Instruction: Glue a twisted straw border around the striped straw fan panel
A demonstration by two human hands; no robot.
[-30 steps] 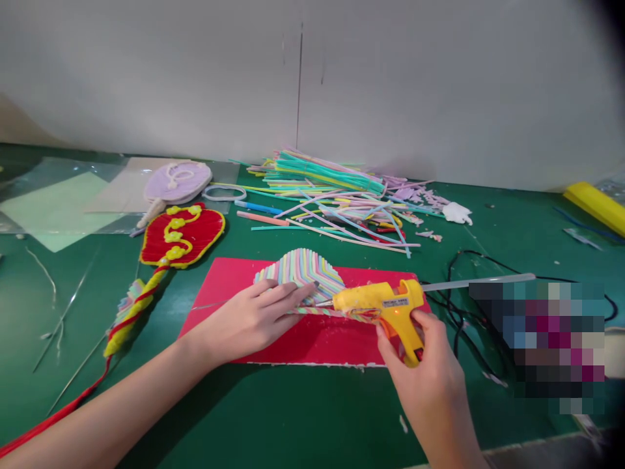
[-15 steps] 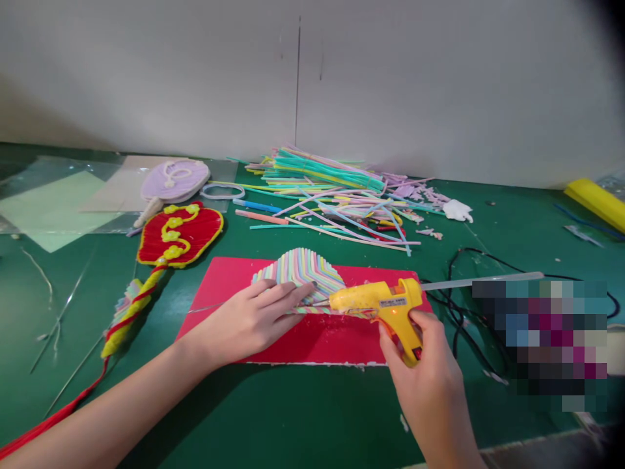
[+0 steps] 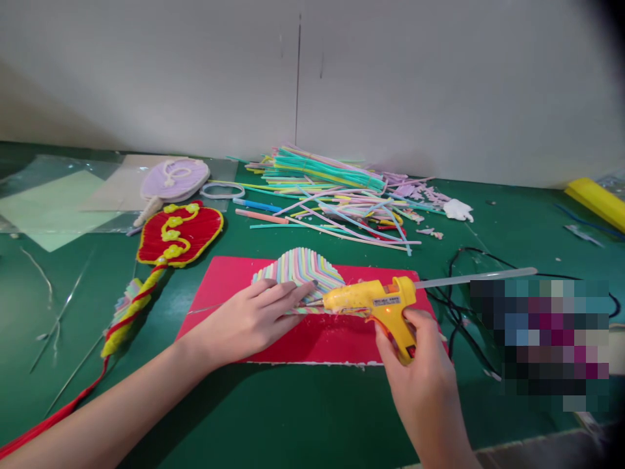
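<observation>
My right hand (image 3: 422,365) is wrapped round the handle of a yellow hot glue gun (image 3: 366,296). A long translucent glue stick (image 3: 478,279) juts from its back. The nozzle points left, close to the fingertips of my left hand (image 3: 258,316). That hand lies with fingers stretched out over a fan-shaped piece of pastel-striped pipe cleaners (image 3: 303,266), touching it; its lower left part is hidden under the hand. Along the lower edge of the piece runs a multicoloured strip, partly behind the gun. The piece rests on a red board (image 3: 322,348).
A red and yellow fan (image 3: 188,238) with a red tassel and a lilac fan (image 3: 176,179) lie to the left. Behind the board is a heap of pastel pipe cleaners (image 3: 327,169). A black cord (image 3: 456,319) loops at the right beside a blurred patch.
My right hand has moved the glue gun slightly to the left, bringing the nozzle further in along the striped piece. My left hand stays where it was.
</observation>
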